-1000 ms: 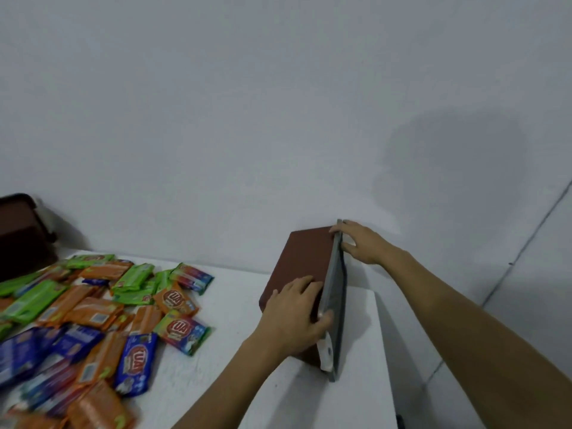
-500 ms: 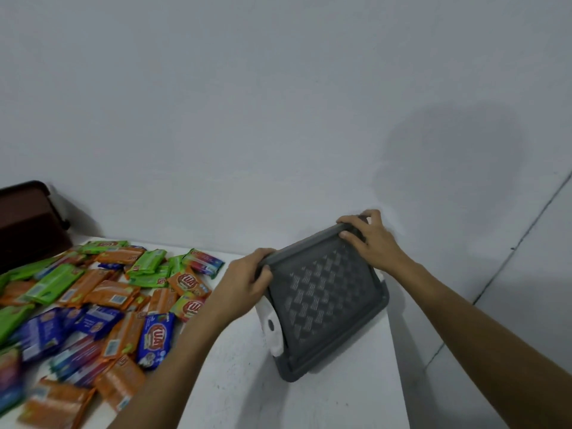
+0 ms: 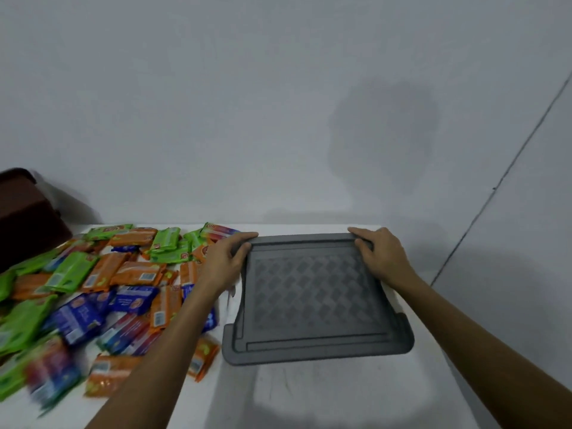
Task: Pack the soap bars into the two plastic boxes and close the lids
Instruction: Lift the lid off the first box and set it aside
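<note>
A plastic box with a grey patterned lid stands upright on the white table, lid on top, at the right side. My left hand grips the lid's far left corner and my right hand grips its far right corner. The box body under the lid is hidden. A heap of wrapped soap bars in orange, green and blue lies on the table to the left. A second, dark brown box stands at the far left against the wall.
A plain grey wall rises right behind the table. The table's right edge runs close beside the box, with floor beyond it. Bare white tabletop shows in front of the box.
The box lay on its side with the lid facing right. I have turned it upright, so the lid now faces up, and both hands have shifted to the lid's far corners.
</note>
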Available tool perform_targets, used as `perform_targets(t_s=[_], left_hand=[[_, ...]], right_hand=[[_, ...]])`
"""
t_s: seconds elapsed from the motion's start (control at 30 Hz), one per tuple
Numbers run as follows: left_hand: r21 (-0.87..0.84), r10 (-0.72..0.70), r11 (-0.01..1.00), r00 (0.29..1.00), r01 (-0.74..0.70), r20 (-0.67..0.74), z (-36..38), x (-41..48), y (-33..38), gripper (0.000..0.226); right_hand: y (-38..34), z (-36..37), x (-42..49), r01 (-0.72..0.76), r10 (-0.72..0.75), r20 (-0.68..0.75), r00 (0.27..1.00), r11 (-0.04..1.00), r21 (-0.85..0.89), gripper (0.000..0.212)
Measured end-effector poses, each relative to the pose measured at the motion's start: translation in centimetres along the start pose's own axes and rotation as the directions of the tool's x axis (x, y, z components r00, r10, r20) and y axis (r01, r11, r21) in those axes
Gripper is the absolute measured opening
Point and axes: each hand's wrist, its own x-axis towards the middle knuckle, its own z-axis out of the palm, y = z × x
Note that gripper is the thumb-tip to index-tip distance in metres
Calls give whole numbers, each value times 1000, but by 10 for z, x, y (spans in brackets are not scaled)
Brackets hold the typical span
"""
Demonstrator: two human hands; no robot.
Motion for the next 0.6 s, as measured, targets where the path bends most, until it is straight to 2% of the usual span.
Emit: perform_targets(t_s=[0.23,0.4,0.47,0.53,0.6], left_hand=[[5,-64,998,998,64,-10,6,-20,-11,32],[16,-183,983,975,183,124,15,-53,-17,58],[33,-253,968,963,251,89,13,-67,-17,66],[110,-302,948,953,299,13,9,-78,-11,59],[213,-276,937,961,277,-34,6,-87,-5,36]], right_hand=[[-8,7,-46,-71,72,-36,997,997,23,40],[-7,2,-86,-136,126,119,985,988,79,45],[-6,2,-101,-186,172,119,978,975,121,43],[-5,1,-112,-207,195,97,976,968,142,43],[-3,-2,-119,-213,203,79,976,963,167,41]])
